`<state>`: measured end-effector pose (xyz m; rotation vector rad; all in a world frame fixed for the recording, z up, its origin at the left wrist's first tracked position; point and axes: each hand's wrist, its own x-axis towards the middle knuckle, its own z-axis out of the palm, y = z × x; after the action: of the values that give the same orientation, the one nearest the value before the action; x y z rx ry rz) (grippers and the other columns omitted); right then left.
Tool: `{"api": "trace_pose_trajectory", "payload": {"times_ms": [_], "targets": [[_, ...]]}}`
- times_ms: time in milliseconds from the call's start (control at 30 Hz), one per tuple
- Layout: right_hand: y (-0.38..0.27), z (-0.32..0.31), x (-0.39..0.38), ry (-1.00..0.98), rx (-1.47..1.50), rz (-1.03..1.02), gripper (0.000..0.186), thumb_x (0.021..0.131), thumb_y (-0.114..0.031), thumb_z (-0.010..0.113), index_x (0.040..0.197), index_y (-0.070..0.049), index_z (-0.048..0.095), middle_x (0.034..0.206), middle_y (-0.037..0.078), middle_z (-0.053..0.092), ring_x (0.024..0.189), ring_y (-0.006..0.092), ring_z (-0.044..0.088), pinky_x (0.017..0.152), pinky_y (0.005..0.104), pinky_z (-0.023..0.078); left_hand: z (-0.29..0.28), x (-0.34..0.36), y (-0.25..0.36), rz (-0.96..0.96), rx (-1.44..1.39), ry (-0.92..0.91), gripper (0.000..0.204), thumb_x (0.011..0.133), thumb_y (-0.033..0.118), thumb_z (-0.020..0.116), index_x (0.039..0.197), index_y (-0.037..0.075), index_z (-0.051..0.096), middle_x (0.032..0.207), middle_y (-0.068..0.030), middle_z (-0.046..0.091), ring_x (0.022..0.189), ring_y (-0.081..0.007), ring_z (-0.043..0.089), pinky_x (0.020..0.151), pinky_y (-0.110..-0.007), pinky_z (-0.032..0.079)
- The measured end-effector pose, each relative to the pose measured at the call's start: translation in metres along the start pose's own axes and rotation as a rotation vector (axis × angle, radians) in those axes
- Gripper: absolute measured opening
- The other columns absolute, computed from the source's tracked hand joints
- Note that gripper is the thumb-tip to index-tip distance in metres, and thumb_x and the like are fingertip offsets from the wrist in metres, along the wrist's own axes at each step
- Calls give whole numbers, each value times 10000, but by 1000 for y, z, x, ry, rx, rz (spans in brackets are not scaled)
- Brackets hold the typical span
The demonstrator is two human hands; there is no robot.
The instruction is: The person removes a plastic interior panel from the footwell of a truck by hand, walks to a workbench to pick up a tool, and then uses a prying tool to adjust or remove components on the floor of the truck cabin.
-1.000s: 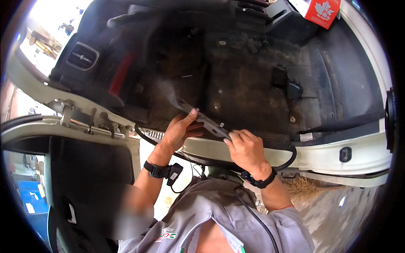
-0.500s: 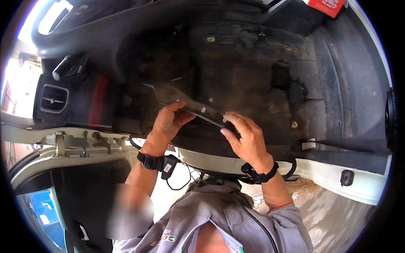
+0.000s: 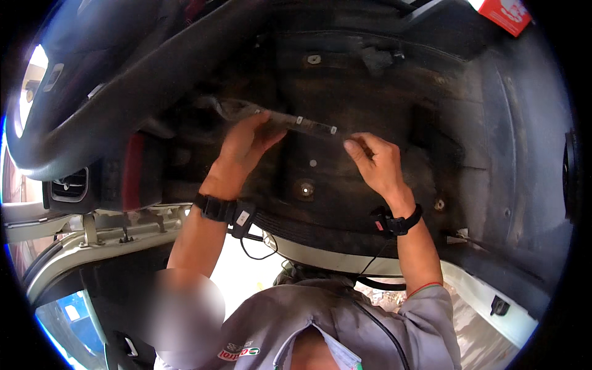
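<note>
Strip point(image 3: 316, 125) now farther in over vehicle floor point(image 3: 351, 191), at 12 o'clock. L hand point(image 3: 242, 147), 10 o'clock: fingers grasp it, prob. main support. R hand point(image 3: 383, 163), 2–3 o'clock, near end; cannot tell grip.

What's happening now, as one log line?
left hand: holds dark strip | right hand: by strip's right end, contact unclear | background: dark vehicle floor
</note>
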<state>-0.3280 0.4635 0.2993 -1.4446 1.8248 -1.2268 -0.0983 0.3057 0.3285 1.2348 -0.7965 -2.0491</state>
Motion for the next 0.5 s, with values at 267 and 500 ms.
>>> {"api": "trace_pose_trajectory", "payload": {"times_ms": [267, 500], "targets": [[1, 11, 52, -70, 64, -91, 334, 940, -314, 672, 1017, 10, 701, 798, 173, 708, 651, 230, 689, 566, 314, 504, -5, 56, 30, -3, 88, 40, 195, 1019, 147, 488, 1097, -2, 586, 1085, -144, 597, 1018, -238, 614, 908, -351, 584], [-23, 23, 105, -108, 44, -160, 270, 948, -231, 648, 1023, 25, 690, 798, 220, 693, 664, 310, 695, 580, 363, 516, -4, 99, 63, 44, 109, 163, 192, 1008, 146, 496, 1034, -36, 552, 1057, -161, 582, 1005, -263, 613, 894, -342, 604]]}}
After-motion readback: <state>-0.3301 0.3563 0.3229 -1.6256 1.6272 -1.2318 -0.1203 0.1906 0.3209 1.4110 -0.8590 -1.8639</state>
